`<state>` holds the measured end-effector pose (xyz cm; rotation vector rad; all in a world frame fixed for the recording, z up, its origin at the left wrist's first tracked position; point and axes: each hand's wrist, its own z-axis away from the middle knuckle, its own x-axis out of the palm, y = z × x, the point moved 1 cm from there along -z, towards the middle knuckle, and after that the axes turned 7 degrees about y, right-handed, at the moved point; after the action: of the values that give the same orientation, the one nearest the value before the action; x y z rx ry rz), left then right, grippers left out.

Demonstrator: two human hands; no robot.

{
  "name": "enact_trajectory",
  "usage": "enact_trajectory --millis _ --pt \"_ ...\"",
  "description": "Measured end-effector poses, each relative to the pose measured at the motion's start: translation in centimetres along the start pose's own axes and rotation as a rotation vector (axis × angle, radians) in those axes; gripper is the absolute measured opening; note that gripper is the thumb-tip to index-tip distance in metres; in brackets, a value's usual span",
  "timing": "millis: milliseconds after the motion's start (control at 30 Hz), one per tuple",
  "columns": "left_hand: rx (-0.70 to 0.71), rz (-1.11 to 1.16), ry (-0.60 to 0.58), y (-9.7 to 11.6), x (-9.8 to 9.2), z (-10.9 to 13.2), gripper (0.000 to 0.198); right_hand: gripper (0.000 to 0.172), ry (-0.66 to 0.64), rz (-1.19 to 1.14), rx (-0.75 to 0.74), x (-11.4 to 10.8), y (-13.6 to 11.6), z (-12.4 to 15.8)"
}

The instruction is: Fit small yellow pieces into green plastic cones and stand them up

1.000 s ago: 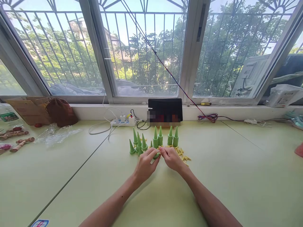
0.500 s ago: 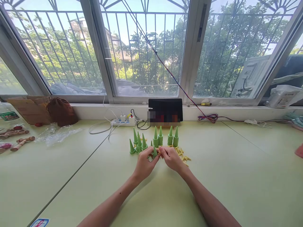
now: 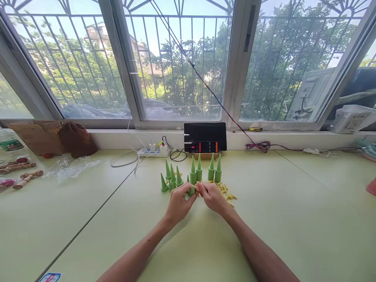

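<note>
My left hand (image 3: pixel 179 204) is closed around a small green cone (image 3: pixel 192 191), whose lower part the fingers cover. Against its side, my right hand (image 3: pixel 214 198) pinches a tiny yellow piece, mostly hidden between the fingertips. Both hands meet just above the table. To the left stand several loose green cones (image 3: pixel 172 179). Behind the hands rise taller stacked green cones (image 3: pixel 199 168), and another pair of stacked cones (image 3: pixel 218 171) is to the right. A pile of small yellow pegs (image 3: pixel 223 189) lies beside my right hand.
A dark tablet (image 3: pixel 205 131) leans at the back with a phone in front of it. A power strip (image 3: pixel 154 152) with cables lies left of it. Wooden toys (image 3: pixel 28 178), crumpled plastic and a brown pouch (image 3: pixel 76 139) are at far left. Bundled cable (image 3: pixel 258 147) lies back right.
The green cone in my left hand has tipped, and less of its point shows. Both hands stay in nearly the same place.
</note>
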<state>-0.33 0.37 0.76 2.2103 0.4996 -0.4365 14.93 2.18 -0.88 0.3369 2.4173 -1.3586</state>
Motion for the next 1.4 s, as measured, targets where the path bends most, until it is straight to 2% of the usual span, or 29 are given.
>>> enact_trajectory --millis 433,767,1100,1400 --pt "0.018 -0.018 0.005 0.1 0.0 0.0 0.014 0.045 0.015 0.038 -0.018 0.1 0.3 0.0" --pt "0.083 -0.011 0.015 0.1 0.0 0.2 0.006 0.046 0.019 0.022 0.026 0.3 0.3 0.0" --pt "0.113 -0.03 0.001 -0.1 0.3 0.3 0.011 0.047 0.015 0.032 0.078 0.3 0.4 -0.2" --pt "0.253 -0.082 -0.038 -0.9 0.8 0.6 0.022 0.045 -0.055 -0.01 0.18 0.2 0.8 -0.3"
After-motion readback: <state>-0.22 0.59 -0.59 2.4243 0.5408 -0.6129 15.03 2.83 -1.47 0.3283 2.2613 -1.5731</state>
